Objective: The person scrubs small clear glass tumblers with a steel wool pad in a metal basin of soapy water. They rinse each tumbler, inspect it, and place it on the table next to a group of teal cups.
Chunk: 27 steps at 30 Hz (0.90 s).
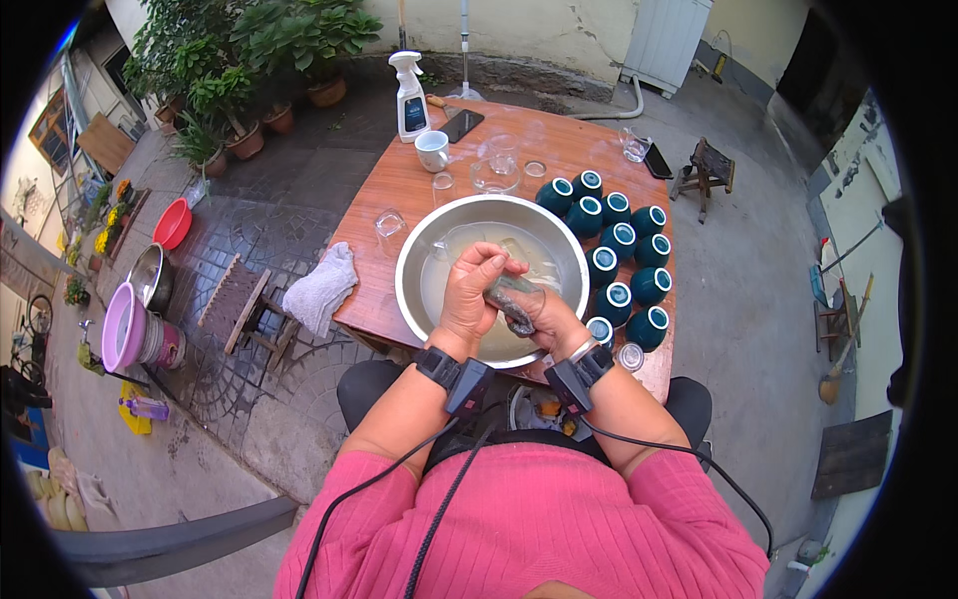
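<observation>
Over a wide steel basin (403, 278) of cloudy water, my left hand (471, 288) and my right hand (552, 313) are close together. Between them is a wet, greyish-green cloth or scrubber (512, 298), which my right hand grips; it may be wrapped around a glass. My left hand's fingers are curled at its upper end, and what they hold is hard to tell. Clear glassware (516, 248) lies in the water. To the right of the basin, several dark teal cups (618, 238) stand upside down, with a small clear glass (629, 357) near them.
Behind the basin are a glass bowl (495, 177), a white mug (432, 152), a spray bottle (412, 105) and a phone (462, 126). Another phone (657, 161) lies by a glass cup (635, 144). A square glass (391, 223) and a grey towel (326, 288) are at the left edge.
</observation>
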{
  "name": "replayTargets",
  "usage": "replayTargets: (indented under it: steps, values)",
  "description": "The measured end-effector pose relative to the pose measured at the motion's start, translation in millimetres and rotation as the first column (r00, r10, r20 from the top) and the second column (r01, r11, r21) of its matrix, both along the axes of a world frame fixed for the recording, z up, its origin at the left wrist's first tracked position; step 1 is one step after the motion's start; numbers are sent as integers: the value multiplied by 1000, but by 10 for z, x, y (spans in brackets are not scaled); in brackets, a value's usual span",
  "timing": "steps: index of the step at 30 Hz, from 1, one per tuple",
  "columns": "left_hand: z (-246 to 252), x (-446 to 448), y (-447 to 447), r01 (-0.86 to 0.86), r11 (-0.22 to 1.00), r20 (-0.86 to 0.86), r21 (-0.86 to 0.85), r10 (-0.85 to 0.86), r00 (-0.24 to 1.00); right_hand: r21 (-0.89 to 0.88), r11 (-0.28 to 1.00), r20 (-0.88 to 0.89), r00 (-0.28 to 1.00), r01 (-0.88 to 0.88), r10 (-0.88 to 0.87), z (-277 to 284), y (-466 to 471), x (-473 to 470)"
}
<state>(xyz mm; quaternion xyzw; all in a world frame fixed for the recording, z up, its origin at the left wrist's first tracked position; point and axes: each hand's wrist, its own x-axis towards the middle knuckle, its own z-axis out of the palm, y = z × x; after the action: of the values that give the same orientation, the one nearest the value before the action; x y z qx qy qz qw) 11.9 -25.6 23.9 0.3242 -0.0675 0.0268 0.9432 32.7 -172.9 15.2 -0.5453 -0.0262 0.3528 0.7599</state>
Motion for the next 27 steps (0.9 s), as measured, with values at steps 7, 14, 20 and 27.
replayTargets:
  steps: [7, 14, 20, 27]
  values:
    - [-88, 21, -100, -227, 950, -264, -212, 168, 950, -411, 749, 900, 363, 520, 243, 134, 40, 156]
    - [73, 37, -19, -153, 981, -237, -120, 121, 964, -14, 995, 176, 980, 100, -96, 11, 172, 191]
    - [-17, 91, -49, -227, 962, -218, -150, 192, 957, -359, 892, 677, 734, 274, 47, -29, 205, 237]
    - [41, 76, -85, -295, 939, -369, -178, 214, 904, -304, 881, 732, 680, 363, -27, 50, 206, 254]
